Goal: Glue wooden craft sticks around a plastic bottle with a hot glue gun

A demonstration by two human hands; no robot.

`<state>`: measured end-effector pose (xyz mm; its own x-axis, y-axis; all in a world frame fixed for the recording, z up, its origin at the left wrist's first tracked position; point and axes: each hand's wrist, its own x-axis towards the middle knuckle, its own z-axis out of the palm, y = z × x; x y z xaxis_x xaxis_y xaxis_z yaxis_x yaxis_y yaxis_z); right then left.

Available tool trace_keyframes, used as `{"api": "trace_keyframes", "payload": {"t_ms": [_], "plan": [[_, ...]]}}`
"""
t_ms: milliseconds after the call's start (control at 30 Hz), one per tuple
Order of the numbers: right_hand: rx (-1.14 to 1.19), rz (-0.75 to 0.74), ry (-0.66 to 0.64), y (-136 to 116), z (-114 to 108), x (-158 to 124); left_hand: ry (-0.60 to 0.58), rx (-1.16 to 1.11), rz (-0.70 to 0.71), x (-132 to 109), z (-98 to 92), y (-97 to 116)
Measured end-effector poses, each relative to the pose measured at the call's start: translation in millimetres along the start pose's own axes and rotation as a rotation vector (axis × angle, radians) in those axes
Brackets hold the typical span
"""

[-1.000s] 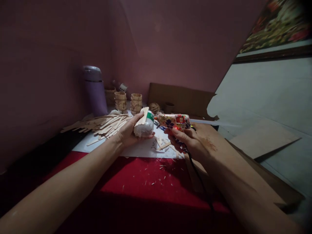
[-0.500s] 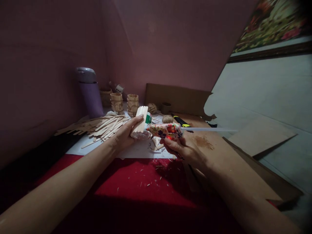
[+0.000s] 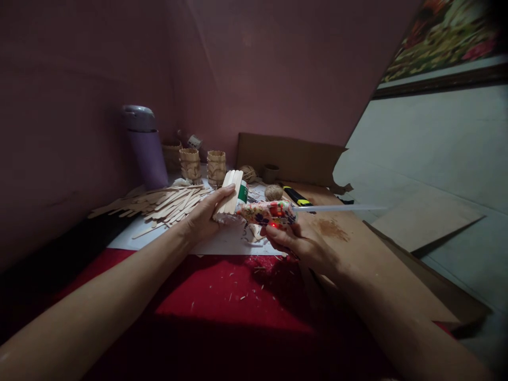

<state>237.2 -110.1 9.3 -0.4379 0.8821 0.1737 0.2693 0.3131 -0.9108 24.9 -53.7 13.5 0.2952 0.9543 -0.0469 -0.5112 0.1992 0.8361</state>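
Note:
My left hand (image 3: 208,211) is closed around a clear plastic bottle piece (image 3: 227,217), with several craft sticks (image 3: 232,193) side by side on its surface and the thumb pressing on them. A green and white label (image 3: 242,192) shows at its right side. My right hand (image 3: 288,238) grips a flower-patterned hot glue gun (image 3: 264,212) with a small red light lit. The gun's nozzle points left at the bottle piece, at or very near its edge; exact contact cannot be made out. From its rear a long clear glue stick (image 3: 337,208) juts to the right.
Loose craft sticks (image 3: 170,206) lie piled on white paper (image 3: 130,235) at left. Behind stand a purple bottle (image 3: 146,156) and stick-covered cups (image 3: 216,168). Twine balls (image 3: 273,192), a yellow-black cutter (image 3: 297,196) and cardboard (image 3: 381,264) are right. Scraps dot the red cloth (image 3: 222,301).
The glue gun's nozzle has shifted slightly left, closer to the bottle piece. The bottle piece has turned a little, and both hands keep their holds.

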Motion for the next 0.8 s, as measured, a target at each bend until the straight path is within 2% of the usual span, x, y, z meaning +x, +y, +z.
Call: {"api": "trace_keyframes", "payload": {"t_ms": [500, 800], "plan": [[0.031, 0.047, -0.012, -4.2, 1.0, -2.3, -0.065, -0.04, -0.013, -0.3, -0.4, 0.3], [0.054, 0.019, -0.021, -4.2, 0.8, -1.6, -0.049, -0.017, -0.011, -1.4, 1.0, 0.3]]}}
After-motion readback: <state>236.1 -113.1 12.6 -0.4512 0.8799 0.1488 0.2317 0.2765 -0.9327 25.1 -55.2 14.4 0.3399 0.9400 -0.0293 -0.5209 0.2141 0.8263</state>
